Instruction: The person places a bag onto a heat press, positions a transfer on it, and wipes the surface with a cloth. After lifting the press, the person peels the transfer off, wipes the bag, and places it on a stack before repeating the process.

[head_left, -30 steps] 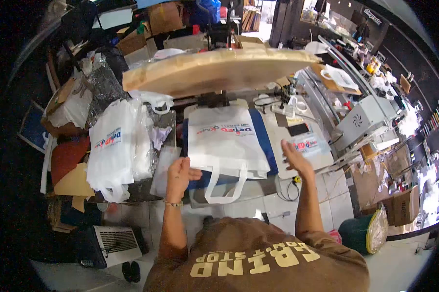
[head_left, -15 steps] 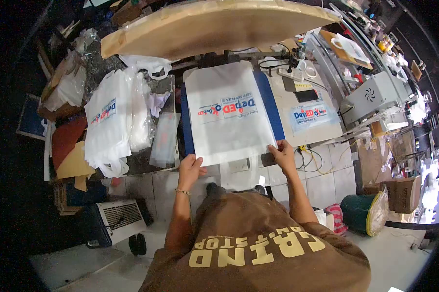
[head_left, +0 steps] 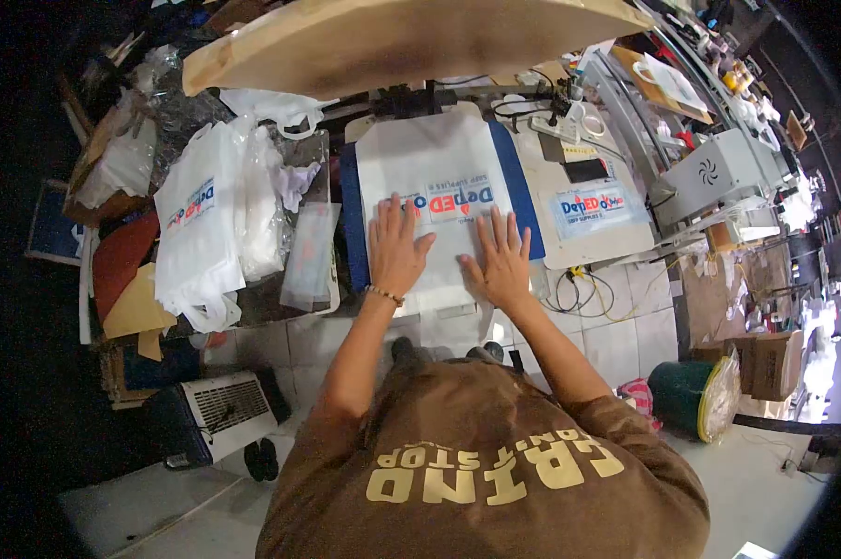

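A white tote bag (head_left: 444, 149) with blue and red print lies flat over a dark blue board (head_left: 352, 224). Both my palms rest on its lower half. My left hand (head_left: 399, 247) is open, fingers stretched up to the left end of the print and partly covering it. My right hand (head_left: 501, 261) is also open and flat, its fingertips just below the print's right end. The bag's handle (head_left: 485, 319) hangs down at the near edge, between my forearms.
Printed bags (head_left: 195, 219) are stacked at left, beside clear film sheets (head_left: 307, 256). A large tan curved panel (head_left: 411, 51) overhangs the back. At right are a printed sheet (head_left: 596, 219), a phone (head_left: 585, 170), cables and a grey machine (head_left: 718, 177).
Both hands have let go of the bag's near corners and moved forward and inward. They now lie flat on the bag instead of holding its edge.
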Motion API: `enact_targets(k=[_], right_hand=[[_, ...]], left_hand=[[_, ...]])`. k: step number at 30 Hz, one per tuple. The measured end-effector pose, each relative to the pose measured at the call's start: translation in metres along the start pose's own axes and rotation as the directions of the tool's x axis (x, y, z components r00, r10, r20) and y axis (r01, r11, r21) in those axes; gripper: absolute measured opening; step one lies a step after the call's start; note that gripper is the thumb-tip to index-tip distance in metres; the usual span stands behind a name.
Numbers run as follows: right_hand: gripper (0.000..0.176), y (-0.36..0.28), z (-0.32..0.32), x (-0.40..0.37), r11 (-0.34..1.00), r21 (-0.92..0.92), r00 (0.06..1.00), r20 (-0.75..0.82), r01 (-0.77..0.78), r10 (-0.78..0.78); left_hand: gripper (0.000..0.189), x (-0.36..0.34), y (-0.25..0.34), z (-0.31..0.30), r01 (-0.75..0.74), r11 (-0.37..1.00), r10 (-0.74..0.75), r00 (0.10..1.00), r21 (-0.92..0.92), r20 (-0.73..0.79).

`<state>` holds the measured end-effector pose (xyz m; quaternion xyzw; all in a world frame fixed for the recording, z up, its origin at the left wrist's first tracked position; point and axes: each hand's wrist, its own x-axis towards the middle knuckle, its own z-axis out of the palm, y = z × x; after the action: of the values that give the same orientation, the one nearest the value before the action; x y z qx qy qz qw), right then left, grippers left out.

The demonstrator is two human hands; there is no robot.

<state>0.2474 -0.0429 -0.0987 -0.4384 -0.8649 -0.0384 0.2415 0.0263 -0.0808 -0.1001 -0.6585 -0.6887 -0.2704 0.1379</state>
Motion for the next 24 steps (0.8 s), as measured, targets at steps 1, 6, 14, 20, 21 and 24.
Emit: enact_targets(k=[1, 6, 14, 20, 21, 24], right_hand=[[0.078, 0.002, 0.011, -0.005, 0.997, 0.036, 0.994, 0.087, -0.070, 0.067], [0.077, 0.008, 0.020, -0.010, 0.984, 0.097, 0.972, 0.196, -0.147, 0.126], [0.069, 0.011, 0.009, -0.002, 0.981, 0.085, 0.957, 0.249, -0.174, 0.148], [0.070, 0.016, 0.014, -0.003, 0.959, 0.058, 0.960, -0.001, -0.279, 0.279], [0.067, 0.017, 0.010, -0.006, 0.937, 0.031, 0.935, 0.086, -0.347, 0.344], [0.063, 0.020, 0.003, -0.027, 0.920, -0.010, 0.918, 0.053, -0.393, 0.393]], left_hand=[[0.064, -0.003, -0.004, 0.008, 0.001, 1.000, -0.001, 1.000, 0.002, -0.013], [0.073, 0.003, -0.011, 0.016, 0.185, 0.983, -0.181, 0.966, -0.005, 0.183], [0.037, 0.029, -0.085, -0.012, 0.173, 0.935, -0.111, 0.971, -0.310, 0.210], [0.045, 0.062, -0.223, 0.006, 0.343, 0.933, -0.358, 0.910, 0.103, 0.209], [0.055, 0.069, -0.237, 0.010, 0.278, 0.915, -0.359, 0.892, 0.293, 0.276], [0.043, 0.055, -0.345, 0.108, 0.009, 0.886, -0.125, 0.967, 0.464, 0.220]])
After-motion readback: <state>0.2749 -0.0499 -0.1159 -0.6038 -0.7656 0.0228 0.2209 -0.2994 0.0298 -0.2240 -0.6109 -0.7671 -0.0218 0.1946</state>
